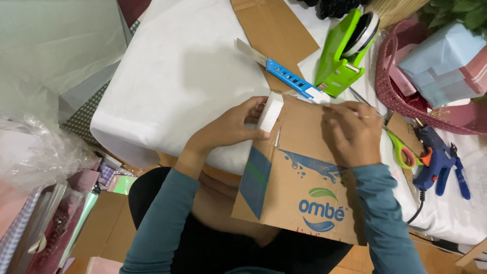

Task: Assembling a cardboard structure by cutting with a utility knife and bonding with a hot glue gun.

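Nearest, brown cardboard sheet (299, 172) with blue print, hanging over table edge (152, 132). Left hand (231, 127) gripping a white block (270, 111) against its top edge. Right hand (352, 134) pressed flat, fingers curled, beside blue utility knife (284, 76) and green tape dispenser (345, 50).

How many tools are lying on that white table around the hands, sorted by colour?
Blue: 2, a utility knife and a glue gun
Green: 2, a tape dispenser and scissors with green handles
Total: 4

The left hand holds a white block against the cardboard piece; the right hand presses on the cardboard.
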